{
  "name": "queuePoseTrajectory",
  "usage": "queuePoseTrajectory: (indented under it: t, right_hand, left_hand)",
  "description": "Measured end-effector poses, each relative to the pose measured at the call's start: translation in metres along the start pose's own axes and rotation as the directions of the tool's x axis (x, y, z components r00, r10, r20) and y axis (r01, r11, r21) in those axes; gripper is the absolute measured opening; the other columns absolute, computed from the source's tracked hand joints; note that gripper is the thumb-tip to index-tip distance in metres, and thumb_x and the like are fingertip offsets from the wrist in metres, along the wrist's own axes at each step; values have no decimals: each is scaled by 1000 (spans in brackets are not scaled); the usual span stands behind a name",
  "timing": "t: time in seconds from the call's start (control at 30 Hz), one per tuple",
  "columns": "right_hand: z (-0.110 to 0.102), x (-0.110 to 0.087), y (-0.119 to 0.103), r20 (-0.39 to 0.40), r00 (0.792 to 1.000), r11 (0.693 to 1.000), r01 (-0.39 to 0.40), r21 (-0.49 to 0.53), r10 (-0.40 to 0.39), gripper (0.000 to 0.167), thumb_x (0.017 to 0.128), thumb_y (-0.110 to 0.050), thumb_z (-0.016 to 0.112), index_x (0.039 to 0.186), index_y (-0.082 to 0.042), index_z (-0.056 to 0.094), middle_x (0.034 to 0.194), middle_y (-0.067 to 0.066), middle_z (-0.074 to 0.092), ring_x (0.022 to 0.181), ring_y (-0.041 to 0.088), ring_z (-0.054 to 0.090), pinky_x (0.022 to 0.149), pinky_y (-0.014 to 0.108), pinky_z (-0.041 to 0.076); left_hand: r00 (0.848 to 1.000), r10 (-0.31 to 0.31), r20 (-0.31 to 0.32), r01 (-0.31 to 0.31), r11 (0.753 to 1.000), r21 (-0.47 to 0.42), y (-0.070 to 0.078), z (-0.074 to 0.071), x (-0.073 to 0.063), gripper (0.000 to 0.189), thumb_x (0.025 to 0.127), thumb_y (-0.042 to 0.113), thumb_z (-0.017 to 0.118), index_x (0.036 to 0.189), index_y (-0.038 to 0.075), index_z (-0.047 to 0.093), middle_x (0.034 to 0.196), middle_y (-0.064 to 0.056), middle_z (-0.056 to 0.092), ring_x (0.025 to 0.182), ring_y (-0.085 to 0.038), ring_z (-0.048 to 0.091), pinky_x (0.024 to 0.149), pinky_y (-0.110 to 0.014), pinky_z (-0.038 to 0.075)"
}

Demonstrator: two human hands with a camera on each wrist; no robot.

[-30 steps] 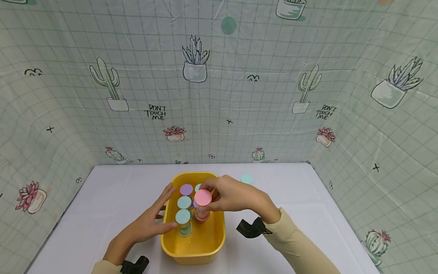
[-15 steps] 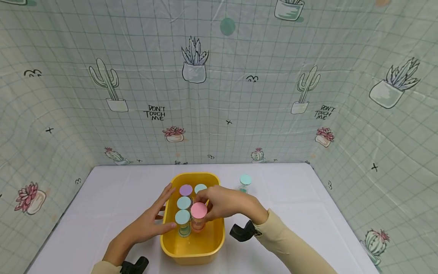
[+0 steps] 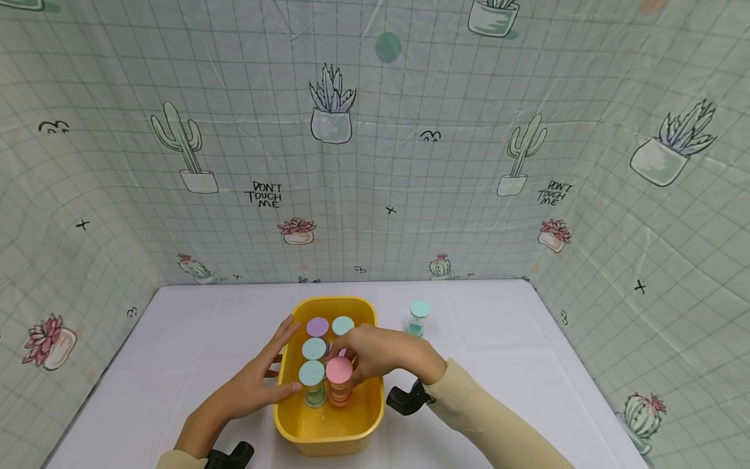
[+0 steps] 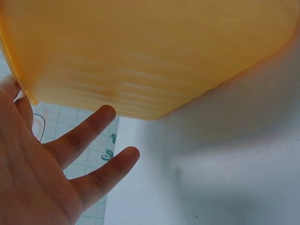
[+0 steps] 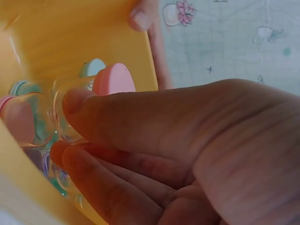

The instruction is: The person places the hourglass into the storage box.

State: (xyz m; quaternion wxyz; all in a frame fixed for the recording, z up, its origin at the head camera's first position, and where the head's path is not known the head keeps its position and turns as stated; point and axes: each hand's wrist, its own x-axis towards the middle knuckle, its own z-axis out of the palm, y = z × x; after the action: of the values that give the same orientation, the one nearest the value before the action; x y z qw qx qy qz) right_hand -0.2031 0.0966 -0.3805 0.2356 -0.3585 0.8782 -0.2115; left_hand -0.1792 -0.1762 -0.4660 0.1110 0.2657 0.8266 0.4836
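In the head view my right hand [image 3: 377, 352] pinches a small clear jar with a pink lid [image 3: 340, 370], upright inside the yellow bin [image 3: 328, 444]. Thumb and fingertips lie on its glass side in the right wrist view, just below the pink lid [image 5: 117, 79]. Left of it stands a blue-lidded jar [image 3: 312, 374], with another blue-lidded jar [image 3: 314, 349] behind that one. My left hand [image 3: 249, 381] touches the bin's left rim, thumb over the edge. Its other fingers [image 4: 89, 133] spread straight along the outer wall. A purple lid partly shows behind my right fingers.
Farther back in the bin stand a purple-lidded jar [image 3: 318, 326] and a blue-lidded jar [image 3: 342, 325]. Outside, at the back right, a mint-lidded jar [image 3: 418, 317] stands on the white tabletop [image 3: 486, 365]. A patterned cloth [image 3: 375, 163] encloses the back and sides.
My right hand has lowered the pink-lidded jar and brought it toward me, beside the front blue-lidded jar. The mint-lidded jar outside has come into fuller view. My left hand stays at the rim.
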Motion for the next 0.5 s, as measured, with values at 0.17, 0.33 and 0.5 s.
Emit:
queuePoseTrajectory:
  t: [0.17,0.33,0.5]
  right_hand:
    - [2,4,2,1,1000,1000,-18,-14,18,41,82,-12,88,120,-14,75,105,-3,76,87,2,67,77,14,54]
    - [4,8,2,-1,999,999,-43,-32,43,39,82,-13,87,120,-16,76,105,-4,76,86,3,66,77,15,54]
    - [6,10,0,-1,997,995,-81,-51,81,39,82,-14,88,120,-17,77,103,-3,76,84,3,64,74,15,54]
  left_hand:
    - [1000,10,5,-10,1000,16,1,0,0,92,93,27,72,166,20,18,174,-15,-4,131,-46,52,92,-52,52]
    - [1000,-1,4,1,1000,17,1,0,1,91,93,27,72,166,21,18,174,-13,-5,132,-46,52,93,-51,52]
    - [1000,-2,6,2,1000,20,2,0,1,90,93,26,71,166,21,18,175,-12,-5,131,-45,52,92,-49,53]
